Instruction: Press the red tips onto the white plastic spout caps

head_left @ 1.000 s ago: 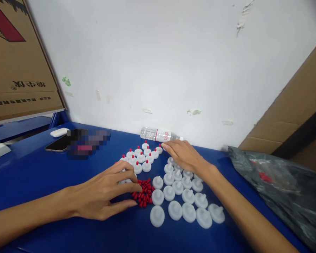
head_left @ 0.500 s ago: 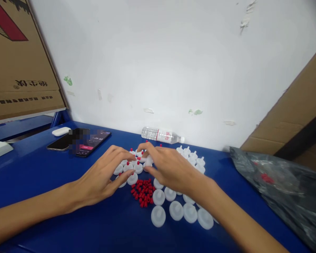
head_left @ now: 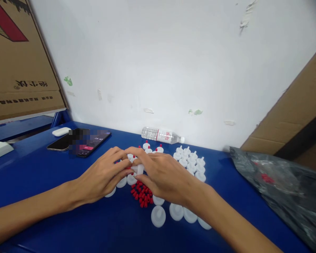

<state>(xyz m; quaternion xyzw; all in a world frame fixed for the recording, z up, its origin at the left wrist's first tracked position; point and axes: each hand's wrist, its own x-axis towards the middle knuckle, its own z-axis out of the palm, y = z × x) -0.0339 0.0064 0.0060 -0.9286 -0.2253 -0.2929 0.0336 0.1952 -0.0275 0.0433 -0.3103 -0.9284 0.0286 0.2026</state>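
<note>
My right hand (head_left: 165,174) grips a white nozzle cap (head_left: 140,169) by its wide base, its spout pointing left. At the spout's tip my left hand (head_left: 102,175) pinches a small red tip cap (head_left: 129,168) between thumb and fingers. How far the red piece sits on the spout is hidden by the fingertips. Just below the hands lies a pile of loose red tip caps (head_left: 142,195). Behind and left of them stand white nozzle caps with red tips (head_left: 146,144). Bare white nozzle caps (head_left: 158,216) lie to the right and front, partly covered by my right forearm.
A clear plastic bottle (head_left: 162,135) lies along the wall at the back of the blue table (head_left: 94,225). Two phones (head_left: 94,143) and a white case (head_left: 61,131) are at the left. At right lies a dark plastic bag (head_left: 287,196); a cardboard box (head_left: 21,70) stands far left.
My left hand has closed in to pinch the red tip cap. My right hand has moved slightly left and down with the white nozzle cap. The hands now meet.
</note>
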